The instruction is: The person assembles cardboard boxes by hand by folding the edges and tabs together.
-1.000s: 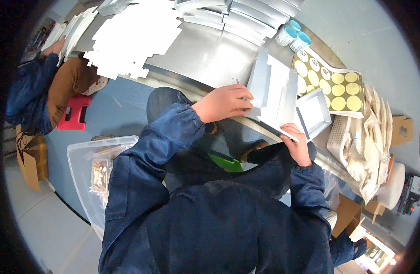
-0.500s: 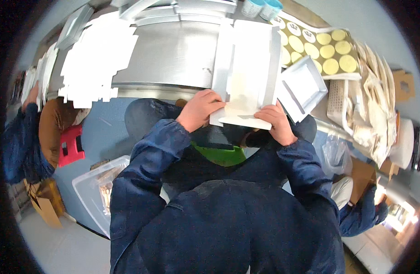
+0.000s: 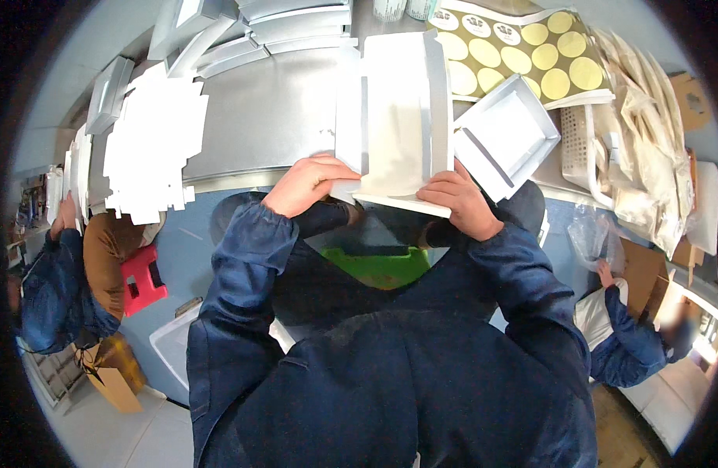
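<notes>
Handling: one part-folded white carton [image 3: 398, 117], overhanging the near edge of a metal table [image 3: 257, 109]

Nearest, the carton's near right corner is clamped by the right hand [image 3: 464, 204], its fingers bent over the front panel [image 3: 398, 201]. The near left flap [image 3: 345, 189] is touched by the left hand [image 3: 312, 186], fingers set together; whether the flap is pinched cannot be told. Just right of the carton, one open white box [image 3: 511, 129] is set at an angle; farther right, one white basket [image 3: 575, 148] and pale bags [image 3: 647, 179] are placed. To the left, one pile of flat white blanks [image 3: 152, 148] is laid. Beyond are placed one sheet of round labels [image 3: 522, 58], stacked grey-white boxes [image 3: 296, 27] and cups [image 3: 389, 9].
</notes>
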The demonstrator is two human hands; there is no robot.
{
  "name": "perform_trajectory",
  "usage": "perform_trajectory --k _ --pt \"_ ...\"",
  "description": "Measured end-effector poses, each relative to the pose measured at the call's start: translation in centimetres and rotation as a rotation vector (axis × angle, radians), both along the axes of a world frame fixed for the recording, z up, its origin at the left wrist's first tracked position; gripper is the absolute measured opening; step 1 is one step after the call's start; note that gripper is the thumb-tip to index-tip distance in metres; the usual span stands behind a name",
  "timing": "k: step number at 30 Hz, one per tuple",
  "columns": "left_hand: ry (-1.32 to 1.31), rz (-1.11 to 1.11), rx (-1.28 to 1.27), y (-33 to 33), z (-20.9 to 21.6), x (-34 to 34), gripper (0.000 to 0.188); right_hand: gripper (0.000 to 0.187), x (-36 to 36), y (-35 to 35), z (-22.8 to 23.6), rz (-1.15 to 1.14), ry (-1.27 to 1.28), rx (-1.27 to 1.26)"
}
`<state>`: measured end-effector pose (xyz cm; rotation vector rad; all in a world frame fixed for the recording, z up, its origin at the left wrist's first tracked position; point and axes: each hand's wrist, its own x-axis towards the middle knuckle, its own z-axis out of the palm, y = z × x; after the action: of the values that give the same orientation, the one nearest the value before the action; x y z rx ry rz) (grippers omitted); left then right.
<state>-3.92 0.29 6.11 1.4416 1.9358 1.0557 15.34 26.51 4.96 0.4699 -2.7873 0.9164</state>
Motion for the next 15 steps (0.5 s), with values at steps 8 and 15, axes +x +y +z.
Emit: perform_trajectory --k 8,15 --pt "0.511 -0.033 -0.178 2.1 0.2 3.0 0.025 0.039 -0.2 -1.4 0.1 0.04 0.014 0.105" --pt "0.749 -0.155 -0.32 3.8 -0.4 3.5 0.021 0.046 -0.5 -1.9 -0.7 -0.075 -0.103 0.158"
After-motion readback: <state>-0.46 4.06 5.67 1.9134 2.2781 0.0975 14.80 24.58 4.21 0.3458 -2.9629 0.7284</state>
